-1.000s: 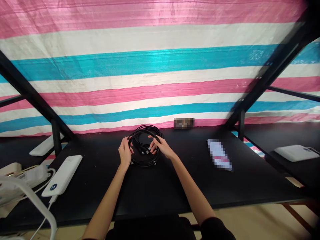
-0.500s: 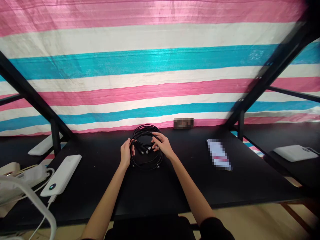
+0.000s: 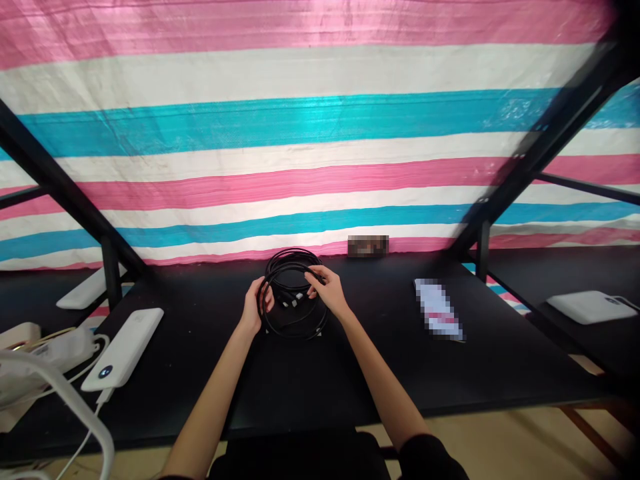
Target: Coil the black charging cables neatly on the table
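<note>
A coiled black cable [image 3: 295,333] stands in loops above the black table in the middle of the head view. Metal-tipped connectors [image 3: 296,300] show inside the ring of loops. My left hand [image 3: 255,307] is closed around the left side of the coil, with its fingers curled behind the loops. On the upper right side, my right hand [image 3: 327,290] pinches the cable between thumb and fingers. The fingertips of both hands are partly hidden by the cable.
A white power bank [image 3: 125,350] with a plugged-in cable lies at left, near a white power strip [image 3: 65,350]. A blurred-out pale phone-like item [image 3: 439,310] lies at right. Behind the table [image 3: 380,360] hangs a striped sheet [image 3: 300,160]. Black frame bars [image 3: 540,147] slant on both sides.
My left hand has turned slightly, and its fingers wrap further around the cable. The front loops have widened a little to the left. My right hand has barely moved.
</note>
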Tool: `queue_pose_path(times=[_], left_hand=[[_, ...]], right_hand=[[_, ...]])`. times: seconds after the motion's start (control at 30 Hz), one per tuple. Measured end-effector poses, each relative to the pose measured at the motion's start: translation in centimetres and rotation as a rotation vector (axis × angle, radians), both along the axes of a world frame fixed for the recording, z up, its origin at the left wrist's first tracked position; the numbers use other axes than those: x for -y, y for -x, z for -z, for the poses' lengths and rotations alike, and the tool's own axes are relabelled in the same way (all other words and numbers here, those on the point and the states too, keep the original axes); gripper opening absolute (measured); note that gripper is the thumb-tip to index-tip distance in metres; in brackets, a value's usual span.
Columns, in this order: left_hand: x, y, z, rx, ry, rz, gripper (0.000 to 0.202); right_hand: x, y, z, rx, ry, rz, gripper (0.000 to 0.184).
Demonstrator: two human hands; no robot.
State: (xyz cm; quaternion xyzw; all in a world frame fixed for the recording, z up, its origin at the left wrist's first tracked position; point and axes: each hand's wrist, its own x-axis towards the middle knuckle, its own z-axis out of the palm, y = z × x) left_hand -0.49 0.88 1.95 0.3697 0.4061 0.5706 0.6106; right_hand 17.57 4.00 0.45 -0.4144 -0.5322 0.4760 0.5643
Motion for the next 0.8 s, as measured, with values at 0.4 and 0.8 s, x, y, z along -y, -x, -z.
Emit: queue_pose_path(times=[0.4, 0.8], left_hand=[[0.3, 0.9, -1.2, 0.126, -0.004, 0.089, 0.035], [0.6, 0.9, -1.4, 0.090, -0.027, 0.111, 0.038]], right_hand=[[0.5, -0.1, -0.8, -0.075, 0.026, 0.005, 0.040], [0.4, -0.3, -0.9, -0.058, -0.001, 0.019, 0.036]])
